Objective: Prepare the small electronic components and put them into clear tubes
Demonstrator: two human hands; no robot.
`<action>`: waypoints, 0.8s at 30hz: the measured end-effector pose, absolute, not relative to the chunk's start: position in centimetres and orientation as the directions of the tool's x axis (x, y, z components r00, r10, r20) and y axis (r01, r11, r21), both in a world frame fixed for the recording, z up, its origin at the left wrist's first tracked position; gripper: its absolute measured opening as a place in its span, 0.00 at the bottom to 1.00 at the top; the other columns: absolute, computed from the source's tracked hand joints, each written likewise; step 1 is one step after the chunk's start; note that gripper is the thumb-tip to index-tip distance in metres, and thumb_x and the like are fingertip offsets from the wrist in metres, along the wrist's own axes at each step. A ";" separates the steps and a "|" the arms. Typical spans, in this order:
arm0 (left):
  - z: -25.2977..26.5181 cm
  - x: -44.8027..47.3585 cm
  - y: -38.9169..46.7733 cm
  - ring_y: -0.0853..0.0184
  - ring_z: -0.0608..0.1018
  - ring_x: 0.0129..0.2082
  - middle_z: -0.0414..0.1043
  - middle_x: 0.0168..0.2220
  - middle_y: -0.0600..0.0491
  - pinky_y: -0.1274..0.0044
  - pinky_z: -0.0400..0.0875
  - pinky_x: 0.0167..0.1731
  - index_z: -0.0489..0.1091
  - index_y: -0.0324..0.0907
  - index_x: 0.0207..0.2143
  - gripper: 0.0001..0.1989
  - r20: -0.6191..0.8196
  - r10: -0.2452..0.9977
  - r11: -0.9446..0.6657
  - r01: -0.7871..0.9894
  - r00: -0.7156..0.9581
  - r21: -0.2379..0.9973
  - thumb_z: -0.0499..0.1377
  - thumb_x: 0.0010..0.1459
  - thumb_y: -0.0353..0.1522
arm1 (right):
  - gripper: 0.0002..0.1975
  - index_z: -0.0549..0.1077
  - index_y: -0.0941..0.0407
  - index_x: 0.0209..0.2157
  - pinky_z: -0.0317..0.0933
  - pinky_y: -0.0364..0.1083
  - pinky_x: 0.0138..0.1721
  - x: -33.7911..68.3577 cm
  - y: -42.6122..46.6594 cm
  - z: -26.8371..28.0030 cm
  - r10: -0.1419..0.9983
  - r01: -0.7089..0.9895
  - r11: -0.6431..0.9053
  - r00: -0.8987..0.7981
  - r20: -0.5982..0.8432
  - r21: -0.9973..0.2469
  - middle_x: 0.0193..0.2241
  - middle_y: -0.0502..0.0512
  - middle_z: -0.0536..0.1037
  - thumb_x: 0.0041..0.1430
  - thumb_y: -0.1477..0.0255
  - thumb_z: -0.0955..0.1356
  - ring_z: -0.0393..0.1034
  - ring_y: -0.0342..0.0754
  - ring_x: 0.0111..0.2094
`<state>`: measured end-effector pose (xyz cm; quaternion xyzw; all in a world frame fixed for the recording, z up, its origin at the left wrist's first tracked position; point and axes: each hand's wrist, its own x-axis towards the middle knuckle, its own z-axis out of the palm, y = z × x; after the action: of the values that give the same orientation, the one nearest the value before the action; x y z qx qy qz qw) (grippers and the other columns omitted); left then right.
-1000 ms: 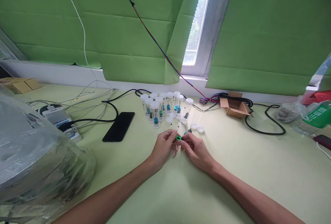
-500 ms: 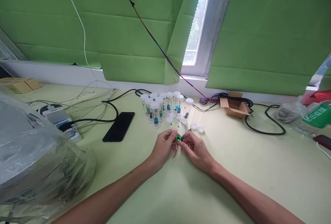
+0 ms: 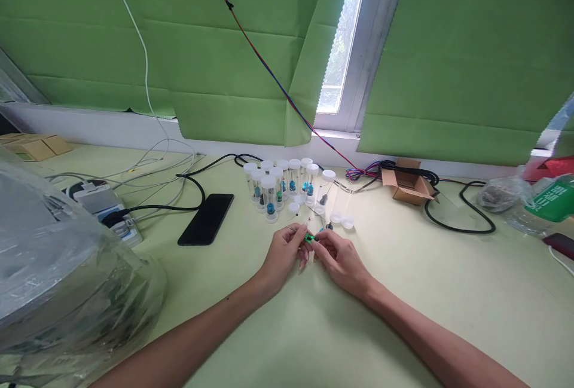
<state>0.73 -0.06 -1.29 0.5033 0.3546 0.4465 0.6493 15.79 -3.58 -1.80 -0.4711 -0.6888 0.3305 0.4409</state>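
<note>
Between the fingertips of both hands is a small shiny green part (image 3: pixel 309 237), too small to name more closely. My left hand (image 3: pixel 283 254) is closed on it from the left, and a thin wire-like piece sticks out above those fingers. From the right, my right hand (image 3: pixel 339 259) pinches its other end, with the fingers curled. Just beyond the hands lie a small dark part (image 3: pixel 329 226) and loose white caps (image 3: pixel 347 222). Behind them stands a group of clear tubes (image 3: pixel 269 199) with white lids and blue or green pieces inside.
A black phone (image 3: pixel 206 219) lies to the left, near a power strip (image 3: pixel 103 208) with cables. Plastic sheeting (image 3: pixel 67 256) covers a bulky object at the left edge. An open cardboard box (image 3: pixel 408 185) stands at back right, a bottle (image 3: pixel 542 205) farther right.
The fingers have shifted very slightly around the green part, and a bit more of the dark part behind the right hand shows. Everything else stays where it was.
</note>
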 end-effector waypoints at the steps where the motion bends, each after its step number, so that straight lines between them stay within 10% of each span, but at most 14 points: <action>1: -1.3 0.7 -0.1 0.74 0.66 0.16 0.64 0.18 0.57 0.82 0.61 0.14 0.68 0.39 0.27 0.18 -0.010 0.938 0.094 -0.225 0.347 0.970 0.59 0.55 0.45 | 0.11 0.68 0.56 0.37 0.56 0.42 0.25 15.8 -3.6 -1.9 0.941 0.345 0.337 -0.161 0.299 -0.876 0.24 0.50 0.73 0.64 0.62 0.63 0.64 0.44 0.23; 24: -1.4 0.7 0.0 0.74 0.67 0.16 0.67 0.18 0.56 0.82 0.62 0.14 0.69 0.38 0.28 0.18 -0.013 0.929 0.105 -0.231 0.370 0.967 0.58 0.57 0.45 | 0.19 0.68 0.55 0.25 0.54 0.42 0.25 15.9 -3.5 -1.6 0.937 0.411 0.349 -0.182 0.299 -0.843 0.19 0.48 0.68 0.68 0.63 0.58 0.60 0.42 0.20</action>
<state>0.74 -0.05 -1.38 0.5028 0.3471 0.4411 0.6574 15.89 -3.54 -1.62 -0.4788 -0.7034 0.3104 0.4237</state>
